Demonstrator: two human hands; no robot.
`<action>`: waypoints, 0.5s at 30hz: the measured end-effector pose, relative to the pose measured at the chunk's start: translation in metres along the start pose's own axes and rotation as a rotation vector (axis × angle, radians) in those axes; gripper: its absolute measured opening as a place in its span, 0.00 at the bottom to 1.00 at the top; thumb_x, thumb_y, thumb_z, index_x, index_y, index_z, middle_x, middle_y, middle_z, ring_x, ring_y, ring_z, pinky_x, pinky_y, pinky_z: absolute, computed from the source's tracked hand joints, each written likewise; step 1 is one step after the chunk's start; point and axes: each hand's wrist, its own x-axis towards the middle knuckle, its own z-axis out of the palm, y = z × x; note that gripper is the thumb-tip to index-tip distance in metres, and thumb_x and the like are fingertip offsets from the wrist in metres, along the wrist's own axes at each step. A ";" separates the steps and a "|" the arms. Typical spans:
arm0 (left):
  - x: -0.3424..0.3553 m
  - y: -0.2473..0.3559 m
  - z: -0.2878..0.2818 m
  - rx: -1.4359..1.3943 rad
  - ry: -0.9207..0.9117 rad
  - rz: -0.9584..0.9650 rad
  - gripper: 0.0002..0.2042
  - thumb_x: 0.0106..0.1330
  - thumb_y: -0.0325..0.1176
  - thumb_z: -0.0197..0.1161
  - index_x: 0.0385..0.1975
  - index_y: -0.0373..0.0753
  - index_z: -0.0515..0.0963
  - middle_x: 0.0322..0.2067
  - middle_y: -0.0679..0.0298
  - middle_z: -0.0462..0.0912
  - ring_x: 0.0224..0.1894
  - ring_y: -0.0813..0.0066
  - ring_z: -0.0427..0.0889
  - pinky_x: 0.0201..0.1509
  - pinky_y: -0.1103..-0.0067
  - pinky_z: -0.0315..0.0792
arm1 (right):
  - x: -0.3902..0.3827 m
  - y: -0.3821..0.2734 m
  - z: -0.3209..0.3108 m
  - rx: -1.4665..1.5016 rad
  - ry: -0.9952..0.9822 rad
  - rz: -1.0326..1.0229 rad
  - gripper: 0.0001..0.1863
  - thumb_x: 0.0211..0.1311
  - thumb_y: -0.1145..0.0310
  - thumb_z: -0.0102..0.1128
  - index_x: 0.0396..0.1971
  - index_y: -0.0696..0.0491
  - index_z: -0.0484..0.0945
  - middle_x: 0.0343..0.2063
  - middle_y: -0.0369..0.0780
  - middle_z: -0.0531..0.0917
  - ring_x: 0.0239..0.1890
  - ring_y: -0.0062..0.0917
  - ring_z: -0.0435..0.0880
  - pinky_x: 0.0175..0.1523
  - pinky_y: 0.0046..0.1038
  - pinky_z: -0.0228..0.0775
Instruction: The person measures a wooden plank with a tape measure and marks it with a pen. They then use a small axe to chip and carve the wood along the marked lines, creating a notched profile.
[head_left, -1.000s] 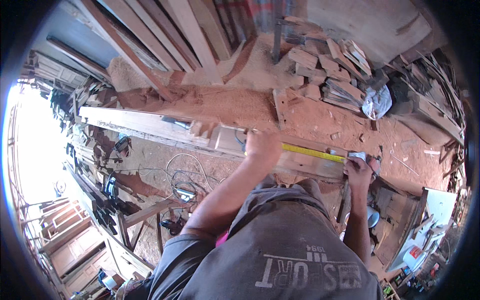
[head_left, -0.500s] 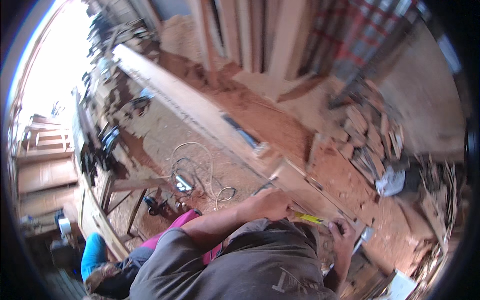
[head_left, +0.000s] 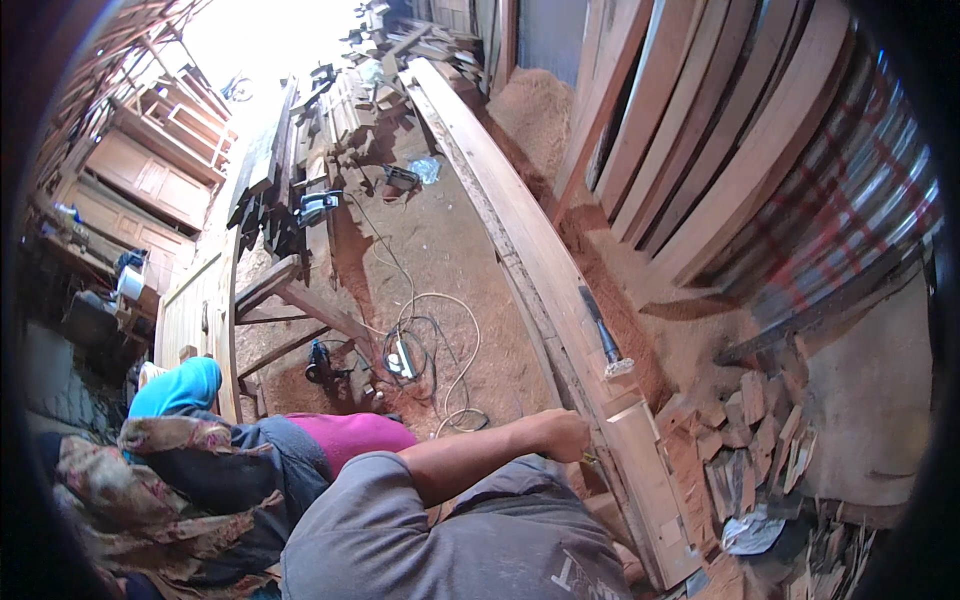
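Observation:
My left hand (head_left: 563, 435) is closed beside the near part of a long wooden beam (head_left: 520, 205). A small bit of a yellow tape measure (head_left: 590, 458) shows at its fingers; the rest is hidden. On the beam's near end lies a flat, light wooden piece (head_left: 637, 455). A slim dark and blue hand tool (head_left: 601, 328) rests farther up the beam, with a small pale wood block (head_left: 619, 368) at its near tip. My right hand is out of view.
Cables lie coiled around a white power strip (head_left: 401, 358) on the dusty ground, near a dark power tool (head_left: 318, 362). Another person in a teal head covering (head_left: 180, 388) is close at my left. Tall planks (head_left: 690, 130) lean at the right, above scrap wood (head_left: 755, 430).
My view has swung so the beam runs more steeply. The right hand has gone out of view, and the yellow strip seen between both hands is now mostly hidden.

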 end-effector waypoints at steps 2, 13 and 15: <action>-0.010 -0.004 0.004 -0.016 0.060 -0.059 0.15 0.58 0.37 0.60 0.33 0.32 0.89 0.38 0.42 0.88 0.44 0.43 0.89 0.51 0.56 0.82 | 0.002 -0.010 0.003 -0.011 -0.006 -0.049 0.17 0.48 0.61 0.66 0.34 0.58 0.87 0.32 0.40 0.88 0.33 0.29 0.85 0.40 0.34 0.75; -0.083 -0.046 0.029 -0.061 0.188 -0.298 0.17 0.65 0.43 0.61 0.36 0.35 0.89 0.39 0.44 0.89 0.45 0.41 0.88 0.51 0.55 0.81 | -0.003 -0.042 0.022 -0.010 -0.139 -0.247 0.24 0.32 0.60 0.59 0.32 0.58 0.88 0.32 0.41 0.89 0.34 0.33 0.87 0.38 0.37 0.73; -0.089 -0.059 0.031 -0.053 0.217 -0.312 0.20 0.69 0.47 0.60 0.36 0.35 0.88 0.38 0.44 0.89 0.43 0.40 0.88 0.50 0.54 0.80 | 0.005 -0.048 0.015 -0.010 -0.186 -0.280 0.26 0.29 0.60 0.58 0.31 0.58 0.88 0.32 0.41 0.89 0.35 0.34 0.87 0.37 0.38 0.72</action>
